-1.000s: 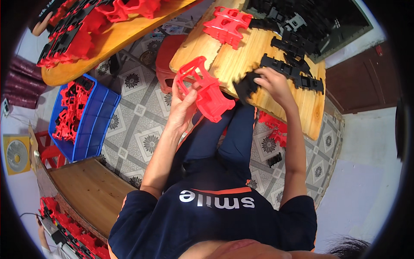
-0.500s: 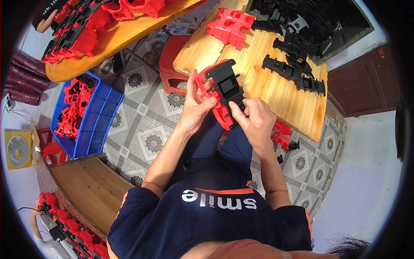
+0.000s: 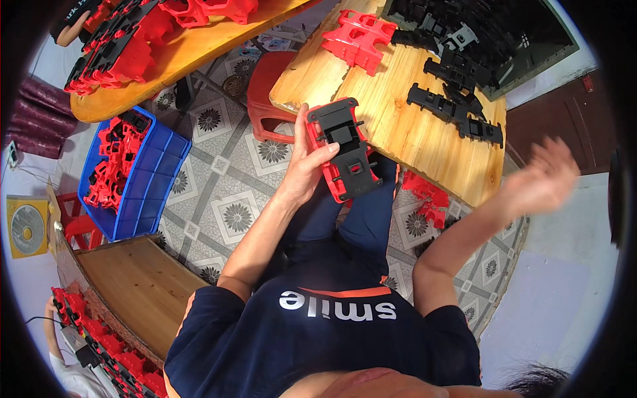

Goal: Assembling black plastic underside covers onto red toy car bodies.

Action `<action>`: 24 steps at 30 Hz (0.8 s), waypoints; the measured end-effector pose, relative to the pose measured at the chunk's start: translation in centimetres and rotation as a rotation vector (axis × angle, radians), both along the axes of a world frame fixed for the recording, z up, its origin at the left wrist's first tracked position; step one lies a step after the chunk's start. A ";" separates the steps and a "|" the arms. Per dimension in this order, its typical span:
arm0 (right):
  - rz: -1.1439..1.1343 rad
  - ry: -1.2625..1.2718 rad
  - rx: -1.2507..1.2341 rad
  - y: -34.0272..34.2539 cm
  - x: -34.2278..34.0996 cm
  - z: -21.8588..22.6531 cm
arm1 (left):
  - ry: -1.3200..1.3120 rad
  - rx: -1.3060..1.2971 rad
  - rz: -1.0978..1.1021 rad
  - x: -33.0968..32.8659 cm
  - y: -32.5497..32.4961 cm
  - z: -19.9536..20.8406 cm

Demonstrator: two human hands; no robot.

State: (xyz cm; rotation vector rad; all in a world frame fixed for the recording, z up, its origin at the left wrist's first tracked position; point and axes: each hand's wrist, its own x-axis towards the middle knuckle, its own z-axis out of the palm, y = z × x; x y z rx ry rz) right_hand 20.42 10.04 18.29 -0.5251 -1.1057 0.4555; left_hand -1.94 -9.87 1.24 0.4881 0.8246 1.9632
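Note:
My left hand [image 3: 303, 169] is closed on the left side of a red-and-black plastic part [image 3: 345, 152], a red shell with a black frame seated in it. The thumb lies across the black frame, and the part stands tilted above my knees, just off the table's near edge. Out to the right of the wooden table [image 3: 391, 116], my right hand [image 3: 547, 176] is raised with fingers apart, blurred by motion, and nothing shows in it. On that table lie a red shell [image 3: 358, 41] and several loose black frames [image 3: 454, 113].
A dark tray [image 3: 524, 83] heaped with black parts fills the table's far right. Left of me stands a blue crate [image 3: 149, 182] of red parts. Another table [image 3: 192, 50] carries red-and-black pieces. A red stool [image 3: 269, 99] sits between the tables. Other people's arms show at the left.
My right hand has let go of the red-and-black part and swung out to the right. In my left hand the part has turned more upright, its black face now toward me.

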 end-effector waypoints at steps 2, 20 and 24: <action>-0.259 0.151 0.160 0.3 0.4 2.5 | -0.052 -0.001 -0.027 -0.1 0.2 -0.2; 0.654 -1.064 0.159 -7.9 -9.6 -11.8 | -0.131 0.091 0.038 -0.6 1.7 2.1; 0.621 -1.116 0.199 -8.0 -9.3 -12.7 | -0.093 0.035 0.049 -0.5 1.4 1.9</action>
